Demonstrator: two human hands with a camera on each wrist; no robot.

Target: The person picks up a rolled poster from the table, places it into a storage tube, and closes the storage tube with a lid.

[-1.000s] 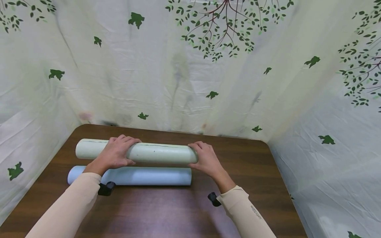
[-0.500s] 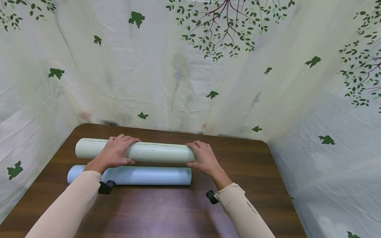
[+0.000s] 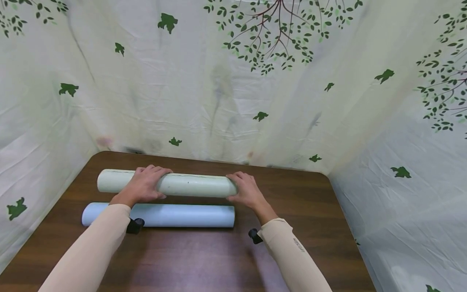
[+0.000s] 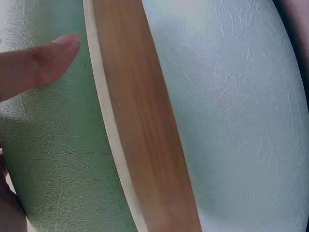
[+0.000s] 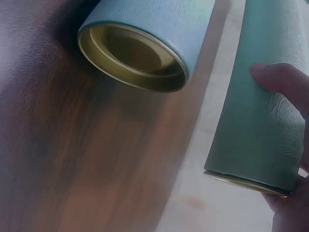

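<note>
A pale green cylindrical tube lies crosswise in both hands near the back of the table. My left hand grips it left of its middle, fingers over the top and thumb on the near side. At the tube's right end, my right hand holds it the same way, its thumb against the green surface. A light blue tube of similar shape rests on the table in front, roughly parallel and apart from the green one. Its open right end shows a gold metal rim in the right wrist view.
The brown wood-grain table has rounded back corners. White cloth printed with green leaves and branches hangs behind it and at both sides. Black wrist cameras sit at both cuffs, the left one close to the blue tube.
Both hands and the green tube have shifted slightly away from me; the tube looks smaller, its ends drawn in. The right forearm has moved left. The blue tube stays put.
</note>
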